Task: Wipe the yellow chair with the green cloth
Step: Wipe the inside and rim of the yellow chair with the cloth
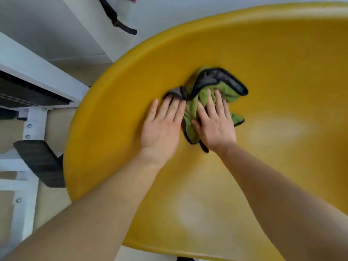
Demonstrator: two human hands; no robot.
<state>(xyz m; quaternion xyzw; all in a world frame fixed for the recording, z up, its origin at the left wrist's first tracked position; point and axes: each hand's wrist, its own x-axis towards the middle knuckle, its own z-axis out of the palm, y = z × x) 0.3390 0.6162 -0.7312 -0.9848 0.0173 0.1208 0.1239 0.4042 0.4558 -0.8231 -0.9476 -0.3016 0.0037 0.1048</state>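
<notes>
From the head camera we see one yellow chair [263, 63], its broad moulded seat filling most of the frame. One green cloth [205, 102], edged in black and bunched up, lies on the seat just above centre, toward twelve o'clock from our wrists. We have two hands on it. Our left hand [162, 127] lies flat with fingers spread, its fingertips pressing the cloth's grey corner at eleven o'clock. Our right hand [214, 125] presses palm-down on the green bunch, fingers splayed, gripping nothing. At nine o'clock stands one white metal frame [32, 125], with one black pad [41, 162] beside it.
</notes>
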